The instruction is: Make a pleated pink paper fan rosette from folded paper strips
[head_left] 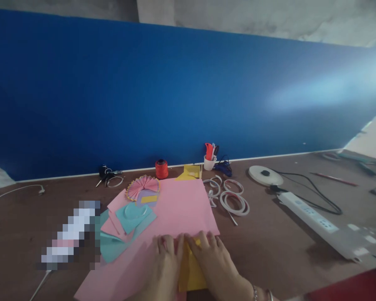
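A sheet of yellow paper [191, 276] lies under my hands, near the front of the table and partly over a large pink sheet [181, 205]. My left hand [164, 267] presses on its left side with curled fingers and the thumb along the paper. My right hand [214, 263] bears down on its right side, fingers bent, its thumb side close to the left one. Both hands grip the paper near its far edge, which the fingers partly hide. Left of them lie teal paper pieces [134, 215] and a pleated pink paper fan [143, 187] with yellow edging.
At the back stand a red thread spool [161, 169] and a white cup [209, 163] with scissors and pens. Coiled white strips [235, 202] lie right of the pink sheet. Further right are a power strip [310, 217] and a round white base [265, 175]. Keys [108, 175] lie back left.
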Action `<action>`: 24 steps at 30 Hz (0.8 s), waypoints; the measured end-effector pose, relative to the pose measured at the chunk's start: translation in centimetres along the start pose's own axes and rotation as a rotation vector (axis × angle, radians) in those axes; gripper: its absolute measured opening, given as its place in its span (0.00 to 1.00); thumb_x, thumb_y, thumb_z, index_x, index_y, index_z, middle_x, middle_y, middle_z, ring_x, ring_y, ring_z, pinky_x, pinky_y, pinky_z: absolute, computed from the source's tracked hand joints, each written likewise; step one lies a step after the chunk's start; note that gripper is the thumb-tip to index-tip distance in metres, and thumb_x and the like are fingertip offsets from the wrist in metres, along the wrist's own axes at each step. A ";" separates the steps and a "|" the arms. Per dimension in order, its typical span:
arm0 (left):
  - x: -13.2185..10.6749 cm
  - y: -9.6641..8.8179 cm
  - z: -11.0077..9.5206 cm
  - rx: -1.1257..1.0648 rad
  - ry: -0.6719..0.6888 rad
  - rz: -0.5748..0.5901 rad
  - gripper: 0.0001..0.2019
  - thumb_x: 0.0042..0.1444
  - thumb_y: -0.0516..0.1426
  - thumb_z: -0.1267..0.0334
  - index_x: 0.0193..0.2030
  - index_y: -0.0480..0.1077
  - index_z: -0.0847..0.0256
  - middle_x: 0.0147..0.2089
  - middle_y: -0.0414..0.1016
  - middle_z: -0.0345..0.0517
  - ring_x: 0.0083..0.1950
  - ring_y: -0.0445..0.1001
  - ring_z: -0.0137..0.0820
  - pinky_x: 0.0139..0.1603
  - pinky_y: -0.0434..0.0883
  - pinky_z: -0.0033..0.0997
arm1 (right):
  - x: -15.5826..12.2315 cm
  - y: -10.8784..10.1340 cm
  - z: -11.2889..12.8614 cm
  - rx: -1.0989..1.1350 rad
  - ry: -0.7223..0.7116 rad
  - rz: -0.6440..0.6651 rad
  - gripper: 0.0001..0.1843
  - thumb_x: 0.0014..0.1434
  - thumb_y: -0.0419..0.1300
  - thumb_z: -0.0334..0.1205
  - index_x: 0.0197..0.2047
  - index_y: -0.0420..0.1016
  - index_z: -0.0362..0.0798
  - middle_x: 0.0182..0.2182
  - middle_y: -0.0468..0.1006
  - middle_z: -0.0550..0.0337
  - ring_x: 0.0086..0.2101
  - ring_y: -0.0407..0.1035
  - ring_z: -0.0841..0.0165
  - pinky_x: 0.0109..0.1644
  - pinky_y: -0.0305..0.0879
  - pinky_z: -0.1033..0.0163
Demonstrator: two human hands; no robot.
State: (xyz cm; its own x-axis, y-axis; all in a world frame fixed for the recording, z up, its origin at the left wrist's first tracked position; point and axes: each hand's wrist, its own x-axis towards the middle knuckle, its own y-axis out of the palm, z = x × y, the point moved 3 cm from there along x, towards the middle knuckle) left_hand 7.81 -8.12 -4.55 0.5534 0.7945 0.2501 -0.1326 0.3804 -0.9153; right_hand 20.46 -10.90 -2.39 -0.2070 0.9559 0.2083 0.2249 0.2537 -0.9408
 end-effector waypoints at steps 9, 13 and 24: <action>-0.2 -1.1 1.5 0.052 0.147 0.065 0.30 0.52 0.54 0.76 0.62 0.60 0.53 0.38 0.72 0.50 0.39 0.73 0.38 0.46 0.69 0.47 | -1.0 0.3 -2.2 -0.010 0.029 0.077 0.24 0.54 0.56 0.25 0.54 0.66 0.50 0.37 0.75 0.51 0.36 0.72 0.60 0.38 0.62 0.56; 0.1 -1.6 2.1 0.081 0.176 0.070 0.22 0.51 0.53 0.79 0.53 0.69 0.63 0.37 0.72 0.53 0.37 0.72 0.38 0.36 0.71 0.38 | -1.4 0.6 -4.4 0.009 0.042 0.094 0.17 0.54 0.57 0.26 0.49 0.69 0.45 0.35 0.75 0.51 0.35 0.71 0.61 0.37 0.59 0.56; 1.9 -2.6 3.4 -0.070 0.270 0.138 0.08 0.53 0.52 0.78 0.35 0.71 0.66 0.30 0.69 0.49 0.32 0.71 0.36 0.31 0.64 0.33 | 1.3 -1.2 -4.2 0.128 -0.186 -0.042 0.02 0.56 0.59 0.32 0.34 0.73 0.46 0.31 0.74 0.57 0.33 0.64 0.64 0.37 0.51 0.58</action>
State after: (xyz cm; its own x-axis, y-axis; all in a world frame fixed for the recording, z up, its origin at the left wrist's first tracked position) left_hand 6.43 -5.96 -0.61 0.7338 0.6784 0.0373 -0.1701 0.2366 -0.9566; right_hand 23.95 -9.35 0.17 -0.3882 0.8983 0.2060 0.0925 0.2604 -0.9611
